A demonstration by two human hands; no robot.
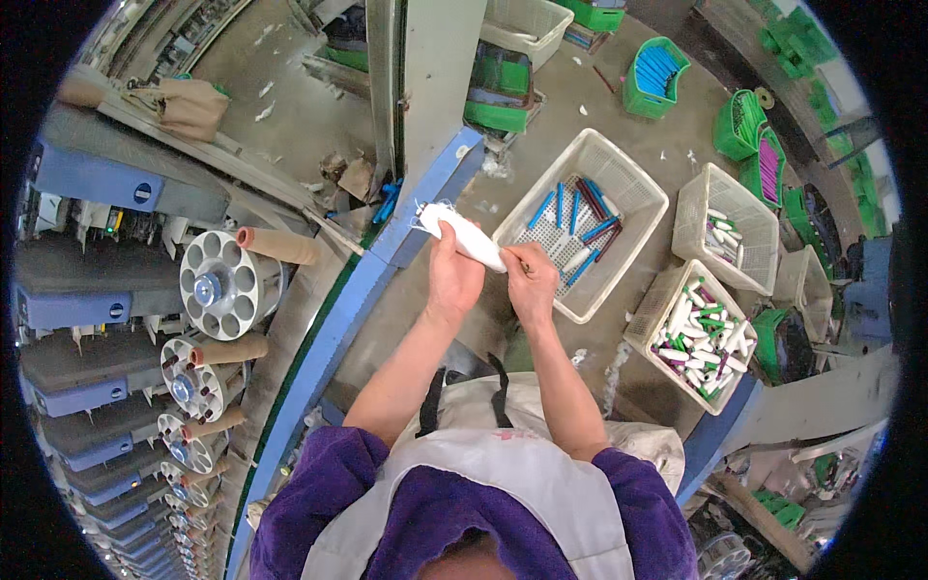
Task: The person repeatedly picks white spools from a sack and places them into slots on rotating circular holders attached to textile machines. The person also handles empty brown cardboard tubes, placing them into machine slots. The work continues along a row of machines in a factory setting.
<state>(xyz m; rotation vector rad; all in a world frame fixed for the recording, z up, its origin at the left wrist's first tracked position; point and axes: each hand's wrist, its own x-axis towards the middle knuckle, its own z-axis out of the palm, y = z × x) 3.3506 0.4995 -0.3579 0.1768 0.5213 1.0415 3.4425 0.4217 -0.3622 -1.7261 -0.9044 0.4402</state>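
In front of my body I hold a bobbin of white yarn, tilted, with loose threads fraying from its far left end. My left hand is wrapped round the bobbin's middle, the thumb lying along it. At the near right end, the fingers of my right hand are pinched on the bobbin's tip. Just beyond my right hand stands a white plastic basket with several blue and brown bobbin tubes lying loose in it.
On the right, one crate is heaped with white bobbins and another holds a few. Green baskets of coloured tubes stand farther off. Along my left runs a blue machine rail, with round magazines and yarn cones behind it.
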